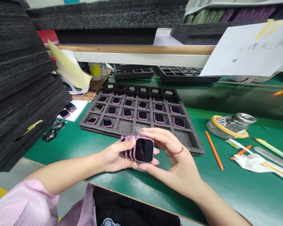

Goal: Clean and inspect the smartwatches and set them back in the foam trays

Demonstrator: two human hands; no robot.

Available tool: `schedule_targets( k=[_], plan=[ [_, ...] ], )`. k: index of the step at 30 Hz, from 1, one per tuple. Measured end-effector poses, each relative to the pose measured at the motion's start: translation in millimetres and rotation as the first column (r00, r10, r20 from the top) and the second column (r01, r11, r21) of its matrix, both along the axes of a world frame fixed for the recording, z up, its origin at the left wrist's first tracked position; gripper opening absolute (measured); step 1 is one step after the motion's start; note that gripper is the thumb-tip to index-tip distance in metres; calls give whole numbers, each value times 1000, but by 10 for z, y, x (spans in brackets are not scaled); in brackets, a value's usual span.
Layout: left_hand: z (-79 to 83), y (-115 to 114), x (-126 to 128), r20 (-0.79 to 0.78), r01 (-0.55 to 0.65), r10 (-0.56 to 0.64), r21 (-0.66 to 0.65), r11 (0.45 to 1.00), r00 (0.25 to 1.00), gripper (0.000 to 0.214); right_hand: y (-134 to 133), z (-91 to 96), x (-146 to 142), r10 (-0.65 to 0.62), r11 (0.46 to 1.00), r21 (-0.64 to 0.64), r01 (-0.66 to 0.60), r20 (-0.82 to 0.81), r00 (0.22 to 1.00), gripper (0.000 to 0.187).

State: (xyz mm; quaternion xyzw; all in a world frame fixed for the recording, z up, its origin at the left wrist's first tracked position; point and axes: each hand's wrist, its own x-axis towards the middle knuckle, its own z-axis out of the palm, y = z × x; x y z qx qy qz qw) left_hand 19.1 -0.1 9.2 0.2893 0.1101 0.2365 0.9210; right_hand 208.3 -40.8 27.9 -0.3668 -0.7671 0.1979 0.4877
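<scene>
A green-topped workbench [226, 194] runs across the scene, with pale floor [7, 169] showing beyond its near left edge. The left hand [114, 155] curls closed around a row of pink-framed watch cases [138, 150], held over the bench's near part. The right hand [176, 163] is half-open at the front case; whether it grips is hard to make out. Behind them, a grey foam tray [124, 127] holds similar cases, its near edge partly hidden by the hands. Stacked black foam sheets [21, 81] block the left side, and a hanging paper sheet [247, 50] covers the far right.
</scene>
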Motion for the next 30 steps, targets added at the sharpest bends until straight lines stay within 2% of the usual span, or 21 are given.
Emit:
schedule_targets(
  k=[6, 12, 20, 30],
  plan=[
    [-12, 0, -4, -37, 4, -5, -28, 1000, 999, 60, 8, -24, -5, 0, 1000, -13, -1, -26, 1000, 58],
    [-38, 1, 14, 50, -3, 4, -19, 1000, 999, 51, -16, -34, 1, 20, 999, -30, -21, -47, 999, 62],
    [-57, 6, 6, 73, 10, -7, -33, 999, 997, 50, -14, -37, 1, 31, 999, -5, -31, -21, 999, 65],
    [-5, -2, 8, -19, 31, -31, -3, 1000, 999, 60, -4, 23, -9, -3, 998, 56, 0, 44, 999, 61]
  ],
)
